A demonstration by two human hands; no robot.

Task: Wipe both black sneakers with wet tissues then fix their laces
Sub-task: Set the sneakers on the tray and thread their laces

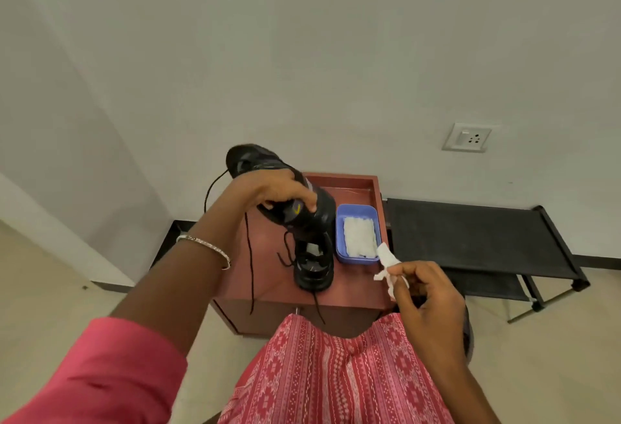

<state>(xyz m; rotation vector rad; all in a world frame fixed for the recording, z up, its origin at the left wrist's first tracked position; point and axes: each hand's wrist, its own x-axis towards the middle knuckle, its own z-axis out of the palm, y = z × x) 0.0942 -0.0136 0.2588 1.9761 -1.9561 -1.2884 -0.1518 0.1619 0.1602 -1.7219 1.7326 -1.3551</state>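
Note:
My left hand [274, 190] grips one black sneaker [255, 163] and holds it up in the air above the small red-brown table [349, 292]; its loose black lace [250, 269] dangles down past the table's front. The second black sneaker [314, 265] stands on the table, toe toward me, laces untied. My right hand [423, 292] pinches a crumpled white wet tissue [388, 267] just right of that sneaker. A blue tub [340, 242] holding a stack of white wet tissues [359, 235] sits at the table's right side.
A low black fabric rack [477, 235] stands right of the table against the wall. A wall socket [467, 137] is above it. The white wall rises directly behind the table. My lap in red patterned cloth [336, 373] is below the table's front edge.

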